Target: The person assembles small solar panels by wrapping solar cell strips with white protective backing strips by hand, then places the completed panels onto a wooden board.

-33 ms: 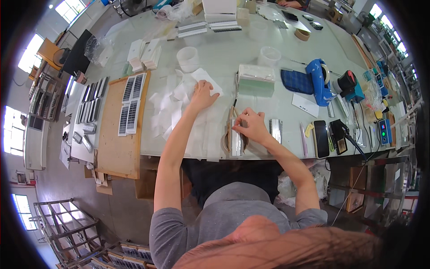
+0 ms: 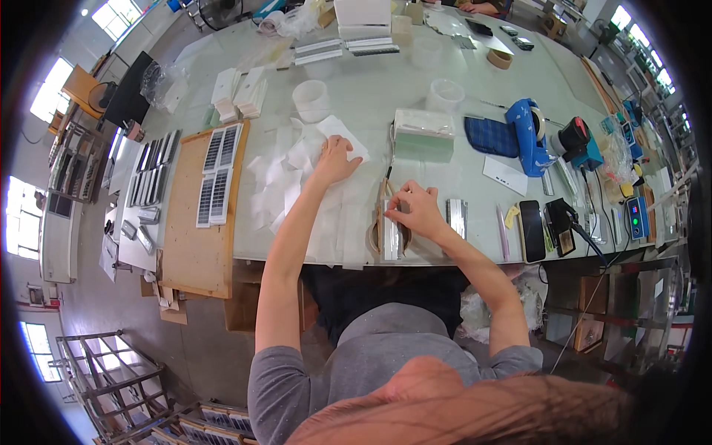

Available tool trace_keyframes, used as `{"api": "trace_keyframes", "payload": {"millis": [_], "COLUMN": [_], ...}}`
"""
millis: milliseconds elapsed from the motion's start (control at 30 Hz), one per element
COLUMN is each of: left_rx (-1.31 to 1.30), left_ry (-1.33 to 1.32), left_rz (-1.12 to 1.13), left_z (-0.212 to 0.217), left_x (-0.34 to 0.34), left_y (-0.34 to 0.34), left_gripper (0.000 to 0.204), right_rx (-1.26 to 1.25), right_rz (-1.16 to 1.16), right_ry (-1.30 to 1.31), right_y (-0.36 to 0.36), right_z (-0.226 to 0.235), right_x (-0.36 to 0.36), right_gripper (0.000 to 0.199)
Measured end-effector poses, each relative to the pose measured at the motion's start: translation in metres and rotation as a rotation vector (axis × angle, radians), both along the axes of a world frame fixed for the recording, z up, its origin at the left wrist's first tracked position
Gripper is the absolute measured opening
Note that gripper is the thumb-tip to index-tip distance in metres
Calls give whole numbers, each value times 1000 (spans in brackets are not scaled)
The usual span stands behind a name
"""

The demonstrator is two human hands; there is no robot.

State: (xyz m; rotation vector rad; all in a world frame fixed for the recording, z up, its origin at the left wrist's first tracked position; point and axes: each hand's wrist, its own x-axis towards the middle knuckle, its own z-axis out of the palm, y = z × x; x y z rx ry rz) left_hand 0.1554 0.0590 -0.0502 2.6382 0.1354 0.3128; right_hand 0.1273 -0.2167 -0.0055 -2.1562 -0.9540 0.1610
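My left hand (image 2: 338, 160) rests on a small stack of white sheets (image 2: 345, 133), fingers laid over its near edge and thumb apart. Loose translucent white pieces (image 2: 285, 167) lie spread beside and under my left wrist. My right hand (image 2: 417, 209) is at the upper part of a bundle of silvery strips (image 2: 391, 239) near the front edge of the table. Its thumb and index finger are pinched together; whatever is between them is too small to make out. A brown band or cord shows on both sides of the bundle. Right of this hand lies a second silvery bundle (image 2: 457, 215).
A green-and-white block (image 2: 424, 137) stands ahead of my right hand. Further right are a blue tape dispenser (image 2: 530, 137), a phone (image 2: 531, 230) and cables. On the left, a wooden board (image 2: 185, 245) carries dark gridded panels (image 2: 213, 194). Two round white containers (image 2: 311, 100) stand behind.
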Motion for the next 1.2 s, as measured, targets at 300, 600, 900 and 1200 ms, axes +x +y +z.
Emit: {"api": "trace_keyframes", "payload": {"millis": [300, 600, 900, 1200], "left_rx": [-609, -206, -318, -279], "left_ry": [-114, -395, -261, -225], "left_rz": [180, -551, -444, -400], "left_z": [59, 50, 41, 37], "left_x": [-9, -183, -198, -197], "left_y": [-16, -103, -105, -103], "left_gripper": [21, 29, 15, 7], "right_rx": [154, 536, 115, 89], "right_rz": [-33, -129, -203, -176], "right_ry": [-8, 951, 37, -80], "right_y": [-7, -7, -19, -16], "right_z": [-2, 19, -1, -3], "right_x": [8, -11, -31, -26], "right_gripper": [22, 19, 30, 27]}}
